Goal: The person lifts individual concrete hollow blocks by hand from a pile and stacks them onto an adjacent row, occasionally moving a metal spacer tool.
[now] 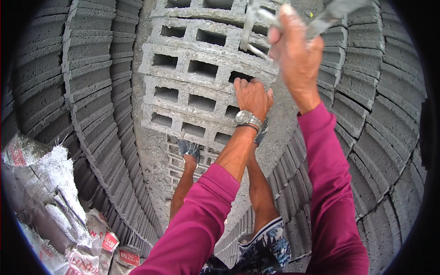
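Note:
Grey hollow concrete blocks (182,79) lie in a row in front of me, their rectangular holes facing up. My left hand (253,97), with a metal watch (245,118) on its wrist, has its fingers curled over the edge of one block, into or against a hole at the row's right side. The fingertips are partly hidden there. Higher and further right, my right hand (298,52) is closed around a grey metal tool (250,25). It has a bent, bar-like frame on the left and a broad flat part on the right. Motion blurs it, so its exact kind is unclear.
Tall stacks of concrete blocks (89,91) curve along the left, and more stacked blocks (357,91) line the right. Torn printed sacks (68,215) lie at lower left. My feet (189,149) stand close to the row's near end, on gritty ground (153,151).

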`<state>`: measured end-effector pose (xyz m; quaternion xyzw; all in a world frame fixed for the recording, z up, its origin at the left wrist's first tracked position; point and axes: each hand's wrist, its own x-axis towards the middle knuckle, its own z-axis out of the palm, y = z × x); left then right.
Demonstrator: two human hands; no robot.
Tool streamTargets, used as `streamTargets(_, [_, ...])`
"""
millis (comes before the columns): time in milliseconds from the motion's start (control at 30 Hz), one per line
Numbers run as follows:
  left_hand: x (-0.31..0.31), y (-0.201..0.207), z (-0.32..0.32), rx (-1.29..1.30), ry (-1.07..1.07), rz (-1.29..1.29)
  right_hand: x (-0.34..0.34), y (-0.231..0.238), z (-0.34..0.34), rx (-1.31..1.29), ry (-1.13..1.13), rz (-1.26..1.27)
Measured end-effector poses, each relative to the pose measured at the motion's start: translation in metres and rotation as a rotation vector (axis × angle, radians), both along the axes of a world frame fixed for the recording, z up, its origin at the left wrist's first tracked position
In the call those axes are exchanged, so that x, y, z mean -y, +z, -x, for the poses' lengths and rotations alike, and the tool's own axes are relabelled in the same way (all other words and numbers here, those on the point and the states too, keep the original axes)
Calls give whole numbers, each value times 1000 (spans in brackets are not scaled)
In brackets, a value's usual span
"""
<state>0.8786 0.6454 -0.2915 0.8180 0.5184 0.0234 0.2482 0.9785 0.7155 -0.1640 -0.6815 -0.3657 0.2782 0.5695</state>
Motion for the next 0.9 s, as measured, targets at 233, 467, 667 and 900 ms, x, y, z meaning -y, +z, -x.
streamTargets(233, [-2,2,2,12,0,25,-47,1,13,390,130,-239])
streamTargets(467, [6,0,11,266,145,66,-32,-66,57,-191,108,220])
streamTargets(667, [-3,0,11,12,-1,130,-75,25,55,-150,107,-90])
streamTargets(900, [0,-12,11,353,133,90,-102,-46,74,265,295,21])
